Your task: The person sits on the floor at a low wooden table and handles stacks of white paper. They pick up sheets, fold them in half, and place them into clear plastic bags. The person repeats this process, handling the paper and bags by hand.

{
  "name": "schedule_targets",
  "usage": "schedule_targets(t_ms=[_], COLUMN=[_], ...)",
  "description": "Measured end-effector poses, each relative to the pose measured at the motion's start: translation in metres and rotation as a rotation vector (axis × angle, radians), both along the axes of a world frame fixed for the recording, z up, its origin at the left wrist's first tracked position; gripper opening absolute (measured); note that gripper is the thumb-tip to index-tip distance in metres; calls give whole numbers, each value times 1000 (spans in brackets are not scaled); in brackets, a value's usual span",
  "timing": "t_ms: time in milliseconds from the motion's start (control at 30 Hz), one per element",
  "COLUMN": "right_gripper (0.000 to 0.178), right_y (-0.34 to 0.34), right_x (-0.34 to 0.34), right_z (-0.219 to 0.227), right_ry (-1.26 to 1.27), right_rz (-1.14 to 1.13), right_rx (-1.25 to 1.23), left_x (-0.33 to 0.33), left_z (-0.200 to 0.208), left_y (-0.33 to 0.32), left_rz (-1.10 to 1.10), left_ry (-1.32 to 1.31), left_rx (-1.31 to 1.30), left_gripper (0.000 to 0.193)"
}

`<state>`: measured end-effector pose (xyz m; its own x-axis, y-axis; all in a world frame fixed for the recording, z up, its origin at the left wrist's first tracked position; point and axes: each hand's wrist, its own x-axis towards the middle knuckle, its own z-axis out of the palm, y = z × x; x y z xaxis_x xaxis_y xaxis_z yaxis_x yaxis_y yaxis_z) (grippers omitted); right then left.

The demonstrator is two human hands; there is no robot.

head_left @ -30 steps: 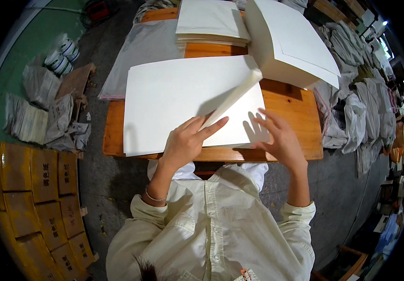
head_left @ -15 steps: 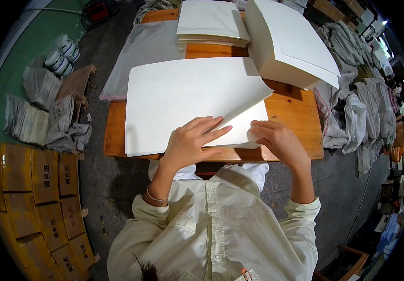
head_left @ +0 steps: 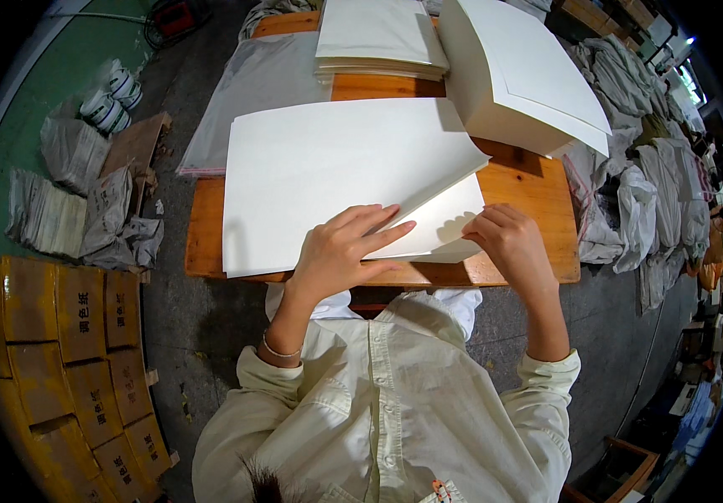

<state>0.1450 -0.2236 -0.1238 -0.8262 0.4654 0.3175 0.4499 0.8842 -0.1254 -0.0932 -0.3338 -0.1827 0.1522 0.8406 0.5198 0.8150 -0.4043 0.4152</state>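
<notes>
A stack of large white paper sheets [head_left: 311, 180] lies on the wooden table in front of me. Its near right corner is folded up and back, uncovering the lower paper [head_left: 454, 214]. My left hand [head_left: 345, 247] rests by the fold, with the raised sheets caught between its fingers; index finger and thumb stretch over the lower paper. My right hand [head_left: 511, 241] is closed in a pinch at the right edge of the lower paper. How many sheets its fingertips hold, I cannot make out.
Behind the sheets stand a pile of white paper [head_left: 378, 33] and a taller folded white stack [head_left: 529, 67] on the wooden table [head_left: 538, 197]. Clear plastic sheeting [head_left: 252, 105] lies at the left. Cardboard boxes [head_left: 80, 314] and grey cloth bundles [head_left: 659, 201] flank the table.
My right hand has moved slightly right and up, its fingers drawn closer into a pinch at the paper's edge. The left hand stays nearly still, holding the fold.
</notes>
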Motion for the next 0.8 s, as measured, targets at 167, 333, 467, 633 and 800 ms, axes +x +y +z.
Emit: schedule_targets(t_ms=[167, 333, 467, 633, 800], right_gripper=[33, 79, 42, 7, 7], right_y=[3, 0, -4, -1, 3], right_x=[1, -4, 1, 6, 4], right_z=[1, 5, 6, -1, 3], right_ry=[31, 182, 37, 10, 36], right_rz=[4, -61, -76, -27, -20], right_rx=[43, 163, 176, 153, 146], left_x=[0, -1, -1, 0, 0], left_z=[-3, -6, -3, -1, 1], left_y=[1, 3, 3, 1, 1], left_rz=[11, 64, 67, 8, 8], left_ry=[-13, -10, 13, -40, -23], left_rx=[8, 34, 38, -14, -19], left_gripper=[51, 51, 53, 52, 59])
